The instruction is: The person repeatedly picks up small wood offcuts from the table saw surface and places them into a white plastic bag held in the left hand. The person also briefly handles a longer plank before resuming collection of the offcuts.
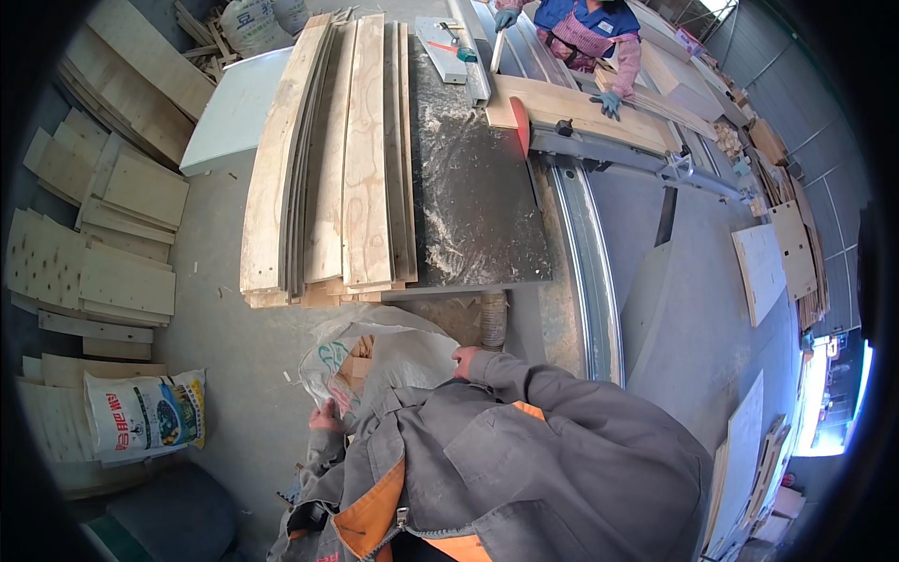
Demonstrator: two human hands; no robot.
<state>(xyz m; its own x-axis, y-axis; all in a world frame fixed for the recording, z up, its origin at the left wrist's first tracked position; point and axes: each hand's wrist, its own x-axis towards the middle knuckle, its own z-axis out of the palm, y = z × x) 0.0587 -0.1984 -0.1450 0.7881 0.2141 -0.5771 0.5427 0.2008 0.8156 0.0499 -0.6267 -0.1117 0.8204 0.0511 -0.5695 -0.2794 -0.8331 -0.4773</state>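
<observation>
A white woven sack stands with its mouth wide in front of my body, below the near edge of the saw table. Pale wood offcuts show inside it. At the sack's left rim, my left hand is closed on the edge. My right hand grips the rim on the other side, its fingers bent over the material. My grey jacket hides the sack's near side.
Long plywood strips lie stacked on the dusty black saw table. Across it, a gloved co-worker rests a hand on a wooden board near a red blade guard. A printed sack lies left among plywood sheets.
</observation>
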